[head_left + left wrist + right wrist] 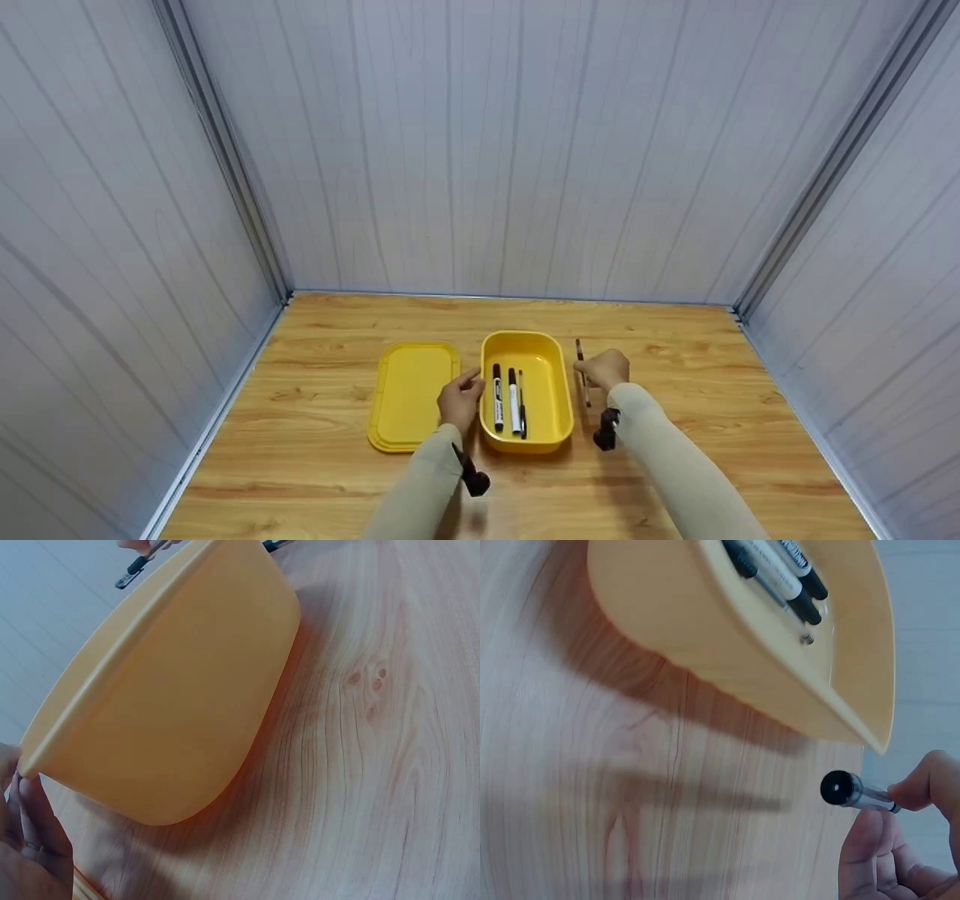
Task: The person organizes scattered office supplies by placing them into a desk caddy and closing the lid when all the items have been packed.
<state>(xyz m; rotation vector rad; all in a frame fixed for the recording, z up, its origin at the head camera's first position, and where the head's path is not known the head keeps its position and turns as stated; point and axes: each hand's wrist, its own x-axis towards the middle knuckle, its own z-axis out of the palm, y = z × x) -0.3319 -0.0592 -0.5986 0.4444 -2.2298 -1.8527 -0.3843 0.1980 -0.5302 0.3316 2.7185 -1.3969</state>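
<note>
A yellow plastic box (pixel 561 390) stands uncovered on the table. At its left rim is my left hand (pixel 459 401); the left wrist view shows the thumb and fingers pinching the rim of the box (pixel 172 697). Right of the box, my right hand (pixel 607 367) holds a slim dark pen (pixel 580 358) between thumb and fingers. The right wrist view has this pen (pixel 859 793) raised off the table, its black end towards the camera. Inside the box lie two black-capped white markers (pixel 498 397) (pixel 514 401) and a thin pen (pixel 523 412), side by side.
A yellow lid (pixel 412 394) lies flat on the wooden table (pixel 330 480), left of the box. Pale panel walls (pixel 480 150) enclose the table at the back and both sides.
</note>
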